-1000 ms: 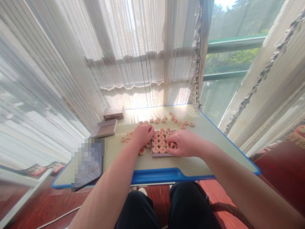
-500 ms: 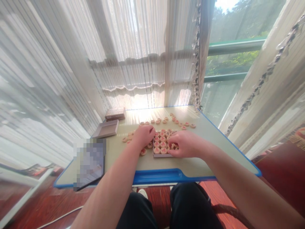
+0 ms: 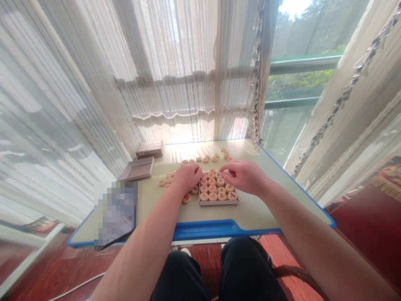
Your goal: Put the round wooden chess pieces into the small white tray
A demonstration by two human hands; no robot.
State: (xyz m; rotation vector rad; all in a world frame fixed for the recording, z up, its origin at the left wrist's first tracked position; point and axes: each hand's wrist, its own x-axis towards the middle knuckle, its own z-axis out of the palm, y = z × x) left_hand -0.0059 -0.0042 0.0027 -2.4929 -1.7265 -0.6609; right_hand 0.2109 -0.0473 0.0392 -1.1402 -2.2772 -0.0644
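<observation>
Your right hand (image 3: 246, 175) has moved from the front right of the tray (image 3: 219, 203) to its back right, uncovering discs there; your left hand (image 3: 188, 175) stays put. Leftmost on the table (image 3: 253, 215) lies one tablet (image 3: 117, 217), its face masked by blocks; beyond it sit one open box (image 3: 138, 168) and one stack (image 3: 149, 149), its layers too faint to count. Next comes a small cluster of loose discs (image 3: 162, 182), partly behind your left hand, plus two nearer you, one red-marked, one dark-marked. Your left hand curls over the tray's left wall; whether it grips anything can't be told. Inside the tray, the two front rows show four discs each; your right hand hides part of the rows behind. Farther back, at least nine loose discs straggle rightward. Your right thumb and forefinger nearly meet; any disc between them can't be made out.
</observation>
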